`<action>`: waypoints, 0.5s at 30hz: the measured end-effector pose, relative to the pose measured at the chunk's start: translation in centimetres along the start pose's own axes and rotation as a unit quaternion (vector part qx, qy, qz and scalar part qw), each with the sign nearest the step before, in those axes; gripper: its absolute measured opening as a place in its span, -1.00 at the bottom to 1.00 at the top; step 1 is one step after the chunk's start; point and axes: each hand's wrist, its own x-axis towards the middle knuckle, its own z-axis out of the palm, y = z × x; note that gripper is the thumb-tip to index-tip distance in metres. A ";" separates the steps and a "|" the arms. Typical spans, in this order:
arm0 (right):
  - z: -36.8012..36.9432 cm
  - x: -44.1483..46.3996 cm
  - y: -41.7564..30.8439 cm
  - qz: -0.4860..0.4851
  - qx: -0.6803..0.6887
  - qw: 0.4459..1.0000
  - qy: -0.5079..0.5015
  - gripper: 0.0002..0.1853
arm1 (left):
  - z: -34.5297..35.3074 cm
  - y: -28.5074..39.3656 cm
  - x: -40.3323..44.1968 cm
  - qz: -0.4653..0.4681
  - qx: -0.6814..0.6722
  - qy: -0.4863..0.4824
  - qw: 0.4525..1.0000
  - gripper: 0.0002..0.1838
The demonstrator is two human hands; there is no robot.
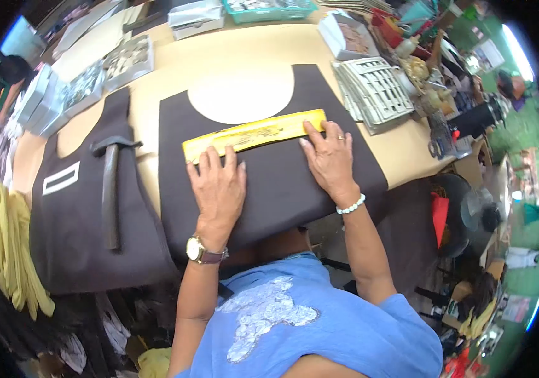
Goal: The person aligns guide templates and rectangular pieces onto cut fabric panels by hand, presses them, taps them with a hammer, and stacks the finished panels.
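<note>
On the table (254,47) lies a dark cloth (282,186) with a curved cut-out, and across it, just below that curve, sits the yellow strip (255,135), its right end farther from the wearer. The left hand (218,183) and the right hand (330,160) are both open with fingers spread, fingertips on opposite ends of the strip, gripping nothing. Uneven pressure between them could skew the strip, and a dragging palm might pucker the cloth.
</note>
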 end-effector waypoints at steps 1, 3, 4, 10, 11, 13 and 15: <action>-0.2 0.1 0.2 -0.002 0.009 1.000 -0.011 -0.61 | -0.1 -0.1 0.3 0.000 -0.002 0.008 1.000 -0.64; -0.9 1.0 1.6 0.005 0.094 0.995 -0.029 -0.62 | -0.6 -0.5 0.9 0.005 -0.017 -0.037 0.999 -0.69; -1.3 2.0 2.6 0.003 0.127 0.991 0.029 -0.67 | -1.0 -0.7 1.3 0.005 -0.022 -0.060 0.998 -0.71; -1.9 8.6 11.3 0.098 0.070 0.979 0.166 -0.82 | -1.8 -2.3 3.3 0.041 -0.073 -0.090 0.992 -0.82; -1.7 9.8 12.3 0.120 0.072 0.976 0.165 -0.83 | -2.2 -2.4 3.7 0.038 -0.084 -0.112 0.989 -0.82; -1.0 11.9 13.5 0.117 0.049 0.980 0.156 -0.84 | -2.2 -3.2 4.4 0.054 -0.103 -0.119 0.986 -0.81; -0.2 13.9 14.4 0.131 0.040 0.982 0.128 -0.78 | -2.8 -3.7 5.2 0.064 -0.107 -0.170 0.978 -0.81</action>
